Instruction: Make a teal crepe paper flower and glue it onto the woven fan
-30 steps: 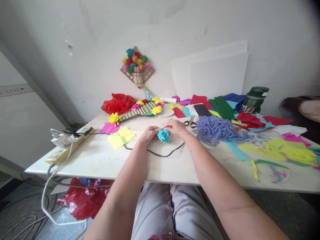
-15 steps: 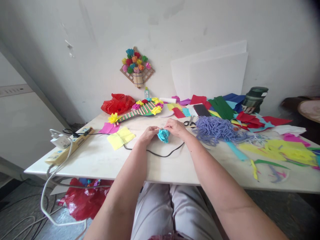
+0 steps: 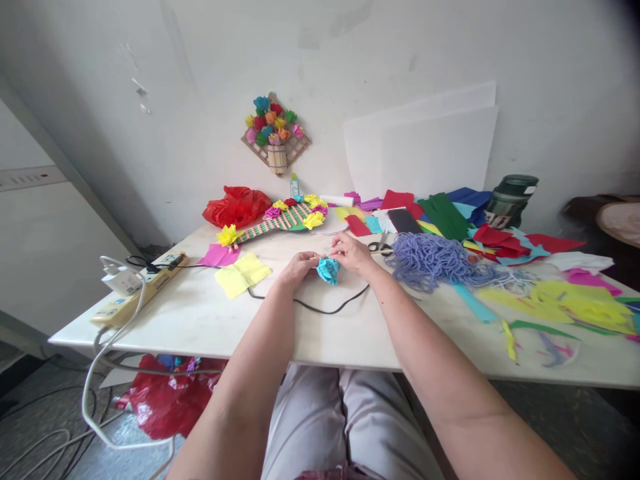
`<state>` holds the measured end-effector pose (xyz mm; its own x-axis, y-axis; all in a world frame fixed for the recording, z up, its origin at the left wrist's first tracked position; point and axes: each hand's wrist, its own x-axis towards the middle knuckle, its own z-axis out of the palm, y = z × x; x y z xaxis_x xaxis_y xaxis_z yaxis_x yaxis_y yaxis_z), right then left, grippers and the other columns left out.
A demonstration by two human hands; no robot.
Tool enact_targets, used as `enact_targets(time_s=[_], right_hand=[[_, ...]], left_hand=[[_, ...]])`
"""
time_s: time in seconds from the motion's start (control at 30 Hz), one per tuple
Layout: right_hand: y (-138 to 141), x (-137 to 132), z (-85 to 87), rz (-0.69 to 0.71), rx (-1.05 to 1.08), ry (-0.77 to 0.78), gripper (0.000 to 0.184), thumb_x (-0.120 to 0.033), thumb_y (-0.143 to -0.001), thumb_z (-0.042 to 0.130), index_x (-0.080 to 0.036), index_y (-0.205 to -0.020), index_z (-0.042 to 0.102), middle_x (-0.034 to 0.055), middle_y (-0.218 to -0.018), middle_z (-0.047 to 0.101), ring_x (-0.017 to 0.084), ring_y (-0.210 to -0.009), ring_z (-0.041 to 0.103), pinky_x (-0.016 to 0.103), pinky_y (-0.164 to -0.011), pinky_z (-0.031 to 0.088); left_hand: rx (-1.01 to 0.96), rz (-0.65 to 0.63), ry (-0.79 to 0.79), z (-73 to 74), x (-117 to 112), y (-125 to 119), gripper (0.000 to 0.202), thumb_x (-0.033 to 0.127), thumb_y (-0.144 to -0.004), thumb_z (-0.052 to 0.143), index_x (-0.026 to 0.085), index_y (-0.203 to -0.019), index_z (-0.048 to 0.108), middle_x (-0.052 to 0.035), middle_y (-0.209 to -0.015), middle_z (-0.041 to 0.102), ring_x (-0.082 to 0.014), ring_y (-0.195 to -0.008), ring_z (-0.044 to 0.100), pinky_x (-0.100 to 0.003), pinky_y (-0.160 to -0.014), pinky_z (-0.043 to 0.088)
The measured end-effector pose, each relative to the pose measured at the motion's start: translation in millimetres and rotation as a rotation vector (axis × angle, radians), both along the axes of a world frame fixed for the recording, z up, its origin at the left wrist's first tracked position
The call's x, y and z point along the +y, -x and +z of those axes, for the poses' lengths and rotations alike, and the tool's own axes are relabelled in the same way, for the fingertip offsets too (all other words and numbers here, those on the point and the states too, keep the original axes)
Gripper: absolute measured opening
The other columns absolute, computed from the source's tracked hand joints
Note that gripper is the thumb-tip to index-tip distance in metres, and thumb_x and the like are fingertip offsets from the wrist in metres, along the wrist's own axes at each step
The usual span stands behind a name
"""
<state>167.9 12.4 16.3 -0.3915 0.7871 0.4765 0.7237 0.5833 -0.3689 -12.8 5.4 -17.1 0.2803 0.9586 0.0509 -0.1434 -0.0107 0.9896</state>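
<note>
The person's two hands met over the middle of the white table, holding a blue crepe-paper flower between them. The left hand had its fingers closed at the flower's left far edge; the right hand pinched its far right edge between thumb and fingertips. A black cord curved on the near side of the flower. Yellow paper lay to the left, scissors and a purple yarn heap to the right, and a flower-trimmed lute-shaped craft at the far left.

L hand & R hand v. close tog., both pinching.
</note>
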Motion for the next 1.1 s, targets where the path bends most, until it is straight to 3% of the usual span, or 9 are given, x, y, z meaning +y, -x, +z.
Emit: enact_targets(time_s=[0.57,1.1], right_hand=[[-2.5,-0.9,3.6,0.029,-0.122,0.078,0.018,-0.028,-0.085,0.059,-0.025,-0.090,0.076,0.0029,-0.106,0.067,0.015,-0.088,0.060,0.026,-0.070,0.041],[-2.5,-0.5,0.7,0.053,-0.048,-0.035,0.013,-0.023,-0.081,0.063,-0.026,-0.083,0.075,0.0008,-0.106,0.065,0.014,-0.084,0.060,0.026,-0.070,0.042]], left_hand=[[-0.027,0.009,0.007,1.4,-0.9,1.2,0.035,0.033,-0.047,0.084,0.011,-0.068,0.066,-0.0024,-0.063,0.064,-0.0128,-0.059,0.057,-0.028,-0.064,0.045],[-0.028,0.039,0.022,3.7,-1.3,0.5,0.036,0.036,-0.046,0.085,0.013,-0.061,0.062,-0.0011,-0.058,0.061,-0.0131,-0.056,0.055,-0.029,-0.063,0.046]])
